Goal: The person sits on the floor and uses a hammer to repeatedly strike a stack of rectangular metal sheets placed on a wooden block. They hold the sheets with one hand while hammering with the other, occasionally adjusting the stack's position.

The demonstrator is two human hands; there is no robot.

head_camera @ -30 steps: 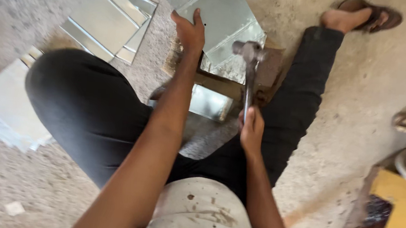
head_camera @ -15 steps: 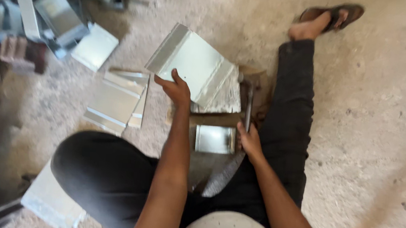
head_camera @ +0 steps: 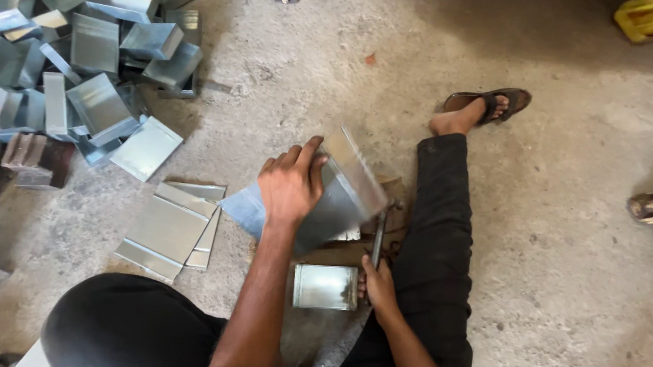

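While half a second ago the folded metal sheet [head_camera: 341, 197] lay flatter on the block, the left hand [head_camera: 290, 184] now tips it up at frame centre, fingers clamped over its upper edge, so work there looks paused. Just below, the right hand [head_camera: 377, 283] grips the hammer handle [head_camera: 377, 240]. A crumpled yellow package [head_camera: 650, 17] sits upper right.

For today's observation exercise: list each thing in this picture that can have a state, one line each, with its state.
Left hand: gripping the bent metal sheet, lifted and tilted.
Right hand: closed on the hammer, head down.
Metal block: lying flat.
Folded sheets: heaped.
Flat sheets: stacked.
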